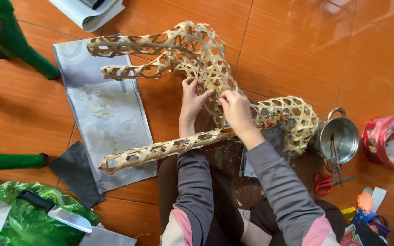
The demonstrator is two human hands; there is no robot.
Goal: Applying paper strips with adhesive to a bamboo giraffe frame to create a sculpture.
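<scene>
A woven bamboo-strip frame shaped like a four-legged animal [192,54] lies on its side on the orange tiled floor, legs pointing left. My left hand [191,101] presses its fingers against the lattice of the body. My right hand [236,110] pinches the weave just beside it, near the middle of the body. Both hands touch the frame and almost meet. One long woven leg [160,148] runs under my left forearm. The rounded head end [297,120] sits to the right.
A grey patterned paper sheet [108,118] lies under the legs. A knife [55,212] rests on green foil at lower left. Green covered shapes [10,36] stand at left. A metal pot [340,136], red scissors [327,182] and a pink tub [391,141] sit at right.
</scene>
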